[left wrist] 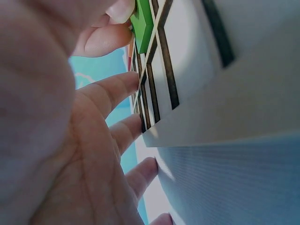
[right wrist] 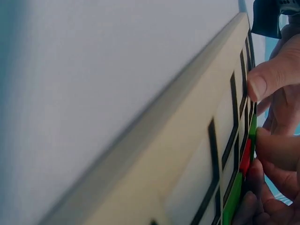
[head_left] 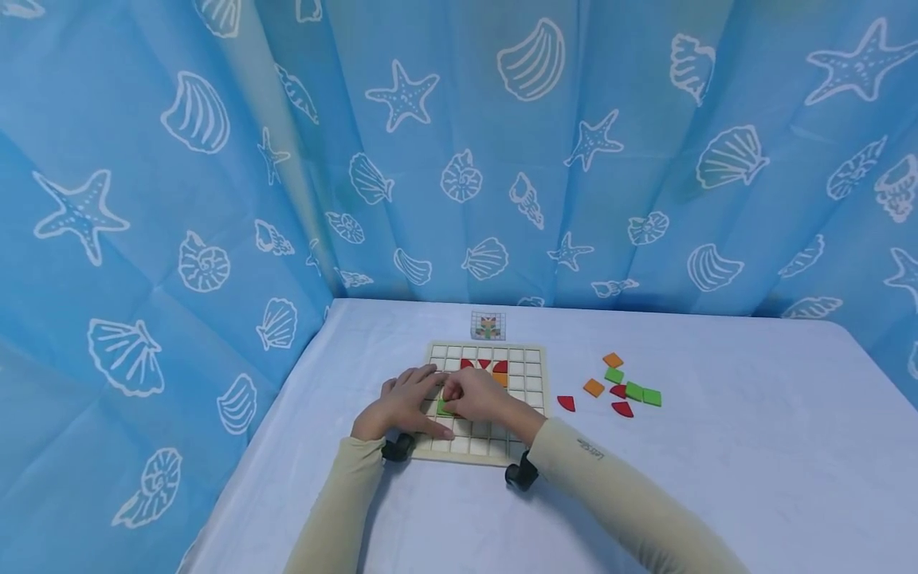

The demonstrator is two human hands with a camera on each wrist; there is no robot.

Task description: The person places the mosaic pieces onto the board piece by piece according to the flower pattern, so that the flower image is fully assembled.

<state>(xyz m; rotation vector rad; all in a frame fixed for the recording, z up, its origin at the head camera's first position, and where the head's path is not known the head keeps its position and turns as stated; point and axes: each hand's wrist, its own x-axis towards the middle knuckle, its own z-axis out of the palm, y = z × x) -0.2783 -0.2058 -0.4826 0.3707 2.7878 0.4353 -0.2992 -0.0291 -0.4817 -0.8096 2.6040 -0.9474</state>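
A wooden grid board (head_left: 459,459) lies on the white table with both hands over its left half. My right hand (head_left: 479,395) pinches a green square tile (left wrist: 142,26) between thumb and finger, low over the grid. Spread across the board's left side, my left hand (head_left: 410,402) has its fingers extended, fingertips at the board's surface and edge in the left wrist view. Red pieces (head_left: 500,367) and an orange tile (head_left: 500,380) sit in the grid above the right hand. Part of the pattern is hidden under the hands. A red piece (right wrist: 245,157) shows beside the right fingers.
Right of the board lie loose orange tiles (head_left: 593,387), green tiles (head_left: 652,397) and red quarter-round pieces (head_left: 566,403). A small picture card (head_left: 488,325) with a coloured pattern lies behind the board. A blue seashell curtain (head_left: 459,231) hangs along the table's back and left.
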